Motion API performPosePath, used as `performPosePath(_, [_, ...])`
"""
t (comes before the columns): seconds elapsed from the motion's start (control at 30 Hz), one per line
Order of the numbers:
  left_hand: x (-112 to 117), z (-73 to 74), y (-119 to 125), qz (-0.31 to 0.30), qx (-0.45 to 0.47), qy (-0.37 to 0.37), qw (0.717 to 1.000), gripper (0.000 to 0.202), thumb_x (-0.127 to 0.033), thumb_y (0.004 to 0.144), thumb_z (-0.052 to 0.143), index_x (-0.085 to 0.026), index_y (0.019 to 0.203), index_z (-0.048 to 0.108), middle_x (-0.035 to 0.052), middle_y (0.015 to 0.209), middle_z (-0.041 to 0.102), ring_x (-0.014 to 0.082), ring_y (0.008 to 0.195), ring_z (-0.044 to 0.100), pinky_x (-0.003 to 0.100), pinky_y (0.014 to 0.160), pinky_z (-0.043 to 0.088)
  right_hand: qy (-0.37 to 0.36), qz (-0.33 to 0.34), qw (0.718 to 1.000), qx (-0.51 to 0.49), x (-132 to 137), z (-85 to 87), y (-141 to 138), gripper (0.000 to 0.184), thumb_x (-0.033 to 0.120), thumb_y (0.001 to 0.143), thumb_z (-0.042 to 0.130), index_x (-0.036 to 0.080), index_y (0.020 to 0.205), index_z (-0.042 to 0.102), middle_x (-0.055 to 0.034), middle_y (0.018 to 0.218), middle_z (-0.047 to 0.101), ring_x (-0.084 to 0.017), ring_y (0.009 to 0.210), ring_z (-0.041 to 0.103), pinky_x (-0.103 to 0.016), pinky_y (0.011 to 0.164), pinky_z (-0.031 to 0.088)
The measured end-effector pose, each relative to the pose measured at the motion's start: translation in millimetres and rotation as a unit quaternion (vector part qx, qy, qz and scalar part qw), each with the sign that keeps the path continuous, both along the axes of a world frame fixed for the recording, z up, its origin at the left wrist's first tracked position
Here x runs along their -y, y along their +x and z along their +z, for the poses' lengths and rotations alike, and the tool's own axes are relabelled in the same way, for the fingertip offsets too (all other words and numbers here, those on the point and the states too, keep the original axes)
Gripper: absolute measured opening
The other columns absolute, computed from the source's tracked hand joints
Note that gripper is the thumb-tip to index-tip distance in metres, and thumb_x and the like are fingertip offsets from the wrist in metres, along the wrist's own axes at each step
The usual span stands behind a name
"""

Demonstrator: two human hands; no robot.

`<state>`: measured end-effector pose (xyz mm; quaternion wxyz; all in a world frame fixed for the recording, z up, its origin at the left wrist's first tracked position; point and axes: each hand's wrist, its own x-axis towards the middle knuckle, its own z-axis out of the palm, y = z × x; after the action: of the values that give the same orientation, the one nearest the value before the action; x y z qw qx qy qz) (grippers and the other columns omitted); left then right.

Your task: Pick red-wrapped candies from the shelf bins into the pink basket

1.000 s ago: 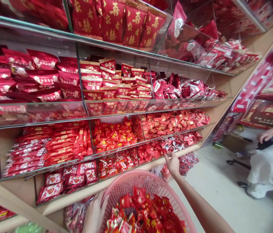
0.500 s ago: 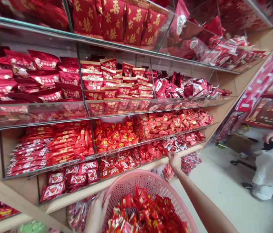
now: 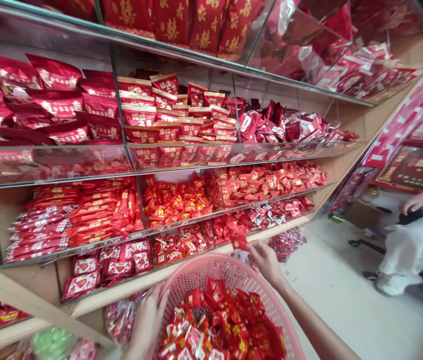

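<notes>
A pink plastic basket (image 3: 181,272) with a perforated wall holds a heap of small red wrapped candies (image 3: 230,320). My left hand (image 3: 146,320) grips its left rim, fingers curled at the edge. Beyond the far right rim, my right hand (image 3: 266,257) pinches a small red candy packet (image 3: 239,243) between the fingertips. Just behind that packet are the lowest shelf's wooden front edge (image 3: 264,232) and a bin of red wrapped candies (image 3: 230,226).
Tiered shelves with glass fronts (image 3: 181,170) carry red packets in divided bins. Plastic bags of goods (image 3: 288,242) lie below the lowest shelf. At the right, a seated person (image 3: 417,245) in white trousers is above the pale floor (image 3: 331,295).
My right hand has drawn back from the lowest shelf towards the basket, a red candy packet now showing in its fingers. The left hand stays on the rim. The view has shifted slightly.
</notes>
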<state>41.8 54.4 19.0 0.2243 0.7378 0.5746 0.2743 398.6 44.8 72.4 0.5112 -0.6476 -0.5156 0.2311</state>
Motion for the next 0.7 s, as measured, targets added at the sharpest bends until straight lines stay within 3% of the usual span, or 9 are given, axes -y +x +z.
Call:
performPosePath(0.13, [1, 1.1, -1, -0.002, 0.004, -0.006, 1.000, 0.040, -0.038, 0.087, 0.035, -0.021, 0.118, 0.055, 0.0080, 0.114, 0.065, 0.0228, 0.108, 0.060, 0.037, 0.094, 0.046, -0.110, 0.219, 0.968, -0.049, 7, -19.5, -42, 0.034, 0.052, 0.077, 0.054, 0.019, 0.074, 0.055, 0.0037, 0.057, 0.051, -0.010, 0.046, 0.044, -0.022, 0.046, 0.037])
performPosePath(0.2, [1, 2.5, -1, -0.004, 0.006, -0.013, 1.000, 0.040, -0.038, 0.088, 0.035, -0.021, 0.117, 0.056, 0.0081, 0.112, 0.066, 0.0229, 0.107, 0.061, 0.037, 0.093, 0.047, -0.144, 0.274, 0.948, -0.078, 11, -29.1, -61, 0.031, 0.050, 0.077, 0.054, 0.019, 0.072, 0.053, 0.0048, 0.056, 0.048, -0.009, 0.047, 0.043, -0.021, 0.047, 0.037])
performPosePath(0.33, [1, 3.1, -1, 0.004, 0.008, -0.012, 1.000, 0.040, -0.038, 0.087, 0.036, -0.020, 0.117, 0.056, 0.0085, 0.113, 0.066, 0.0235, 0.106, 0.061, 0.037, 0.092, 0.047, -0.184, 0.319, 0.926, -0.081, 11, -49.9, -86, 0.026, 0.043, 0.075, 0.055, 0.019, 0.065, 0.051, 0.0050, 0.054, 0.048, -0.008, 0.047, 0.042, -0.021, 0.047, 0.034])
performPosePath(0.43, [0, 2.0, -1, 0.004, 0.012, -0.009, 1.000, 0.039, -0.038, 0.086, 0.037, -0.021, 0.115, 0.057, 0.0079, 0.112, 0.066, 0.0235, 0.104, 0.062, 0.037, 0.091, 0.048, -0.205, 0.312, 0.927, -0.037, 3, -65.2, -89, 0.019, 0.034, 0.073, 0.054, 0.019, 0.063, 0.050, 0.0043, 0.053, 0.049, -0.009, 0.047, 0.041, -0.021, 0.048, 0.033])
performPosePath(0.53, [0, 1.4, -1, 0.002, 0.010, -0.014, 1.000, 0.041, -0.039, 0.087, 0.036, -0.021, 0.118, 0.056, 0.0086, 0.109, 0.068, 0.0241, 0.105, 0.062, 0.038, 0.092, 0.047, -0.148, 0.226, 0.962, 0.032, -7, -72.7, -86, 0.017, 0.030, 0.072, 0.052, 0.019, 0.058, 0.049, 0.0011, 0.057, 0.053, -0.012, 0.055, 0.046, -0.025, 0.055, 0.037])
performPosePath(0.6, [0, 1.5, -1, 0.000, 0.009, -0.016, 1.000, 0.042, -0.039, 0.087, 0.035, -0.020, 0.119, 0.055, 0.0091, 0.110, 0.067, 0.0243, 0.107, 0.060, 0.039, 0.094, 0.046, -0.113, 0.181, 0.976, 0.052, -11, -72.8, -82, 0.020, 0.032, 0.072, 0.052, 0.019, 0.056, 0.048, -0.0008, 0.060, 0.054, -0.014, 0.060, 0.048, -0.027, 0.060, 0.039])
performPosePath(0.7, [0, 1.6, -1, -0.004, 0.008, -0.018, 1.000, 0.042, -0.039, 0.088, 0.034, -0.019, 0.118, 0.055, 0.0096, 0.113, 0.066, 0.0240, 0.108, 0.060, 0.039, 0.094, 0.046, -0.116, 0.197, 0.973, 0.015, -8, -70.0, -78, 0.025, 0.040, 0.074, 0.051, 0.020, 0.059, 0.049, -0.0007, 0.061, 0.054, -0.013, 0.058, 0.047, -0.026, 0.058, 0.040])
